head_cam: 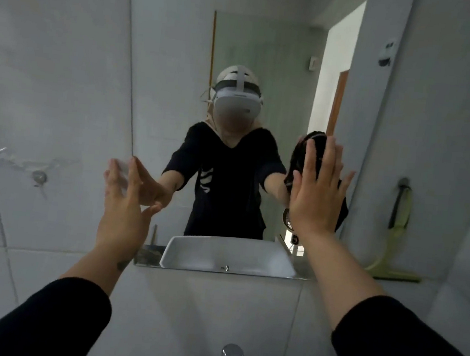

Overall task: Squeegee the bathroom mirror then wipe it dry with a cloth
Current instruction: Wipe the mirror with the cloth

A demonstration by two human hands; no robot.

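Mirror [259,50] glass is mounted on the tiled wall above the sink, and the drying stage is judged to be in hand. The right hand [318,192] lies flat, fingers spread wide, pressing a dark cloth [315,144] against the right part of the glass. The left hand [128,192] is open with fingers loosely spread at the left edge of the mirror; whether it touches the glass cannot be told. The squeegee [392,246] hangs from a hook on the right wall, well apart from both hands, which suggests the squeegee pass is finished.

Procedure for a clean result:
- Keep the palm flat so the cloth bears evenly on the glass.
- Work in overlapping strokes from top to bottom, ending at the lower edge.
- Keep bare skin off the glass; the left hand risks leaving prints.
- Refold the cloth when one face becomes damp.
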